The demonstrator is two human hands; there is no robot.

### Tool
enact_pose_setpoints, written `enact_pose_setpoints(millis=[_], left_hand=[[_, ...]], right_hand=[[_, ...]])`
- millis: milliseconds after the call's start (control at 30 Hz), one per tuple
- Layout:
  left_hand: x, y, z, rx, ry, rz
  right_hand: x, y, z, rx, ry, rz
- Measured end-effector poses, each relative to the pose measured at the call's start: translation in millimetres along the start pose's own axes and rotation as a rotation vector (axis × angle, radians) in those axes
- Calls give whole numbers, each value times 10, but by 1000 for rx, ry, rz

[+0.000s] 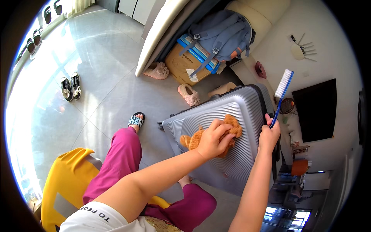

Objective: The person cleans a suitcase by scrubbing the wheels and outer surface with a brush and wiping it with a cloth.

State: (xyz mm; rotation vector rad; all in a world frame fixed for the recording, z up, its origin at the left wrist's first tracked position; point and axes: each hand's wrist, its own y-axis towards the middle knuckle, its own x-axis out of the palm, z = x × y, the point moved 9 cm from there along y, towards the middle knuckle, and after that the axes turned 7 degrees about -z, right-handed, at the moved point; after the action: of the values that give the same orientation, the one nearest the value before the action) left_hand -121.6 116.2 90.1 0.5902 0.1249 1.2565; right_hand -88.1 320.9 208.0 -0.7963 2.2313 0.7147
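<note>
A grey hard-shell suitcase [210,170] with a ribbed pattern of curved rings stands tilted in front of my legs. My left hand [216,140] is closed on an orange-brown cloth [233,125] and presses it against the suitcase's ribbed face. Part of the cloth hangs out to the left of that hand. Beside the suitcase's dark right edge, my right hand [268,136] grips the handle of a blue brush [284,89]. Its white bristles point up and to the left, apart from the suitcase.
A cardboard box [179,62] with a grey-blue backpack [226,33] on top stands behind the suitcase. Fluffy pink slippers [188,94] lie near it. Black sneakers [70,87] are on the tiled floor to the left. A yellow chair [63,178] is at lower left.
</note>
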Motion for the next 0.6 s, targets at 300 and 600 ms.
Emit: enact_pose_setpoints(millis=[300, 600], left_hand=[[-223, -358, -1064, -379, 127, 181], [-301, -811, -2109, -847, 237, 2]], right_hand=[[-163, 28, 114, 3, 3, 30], [-26, 241, 234, 1, -2, 44]])
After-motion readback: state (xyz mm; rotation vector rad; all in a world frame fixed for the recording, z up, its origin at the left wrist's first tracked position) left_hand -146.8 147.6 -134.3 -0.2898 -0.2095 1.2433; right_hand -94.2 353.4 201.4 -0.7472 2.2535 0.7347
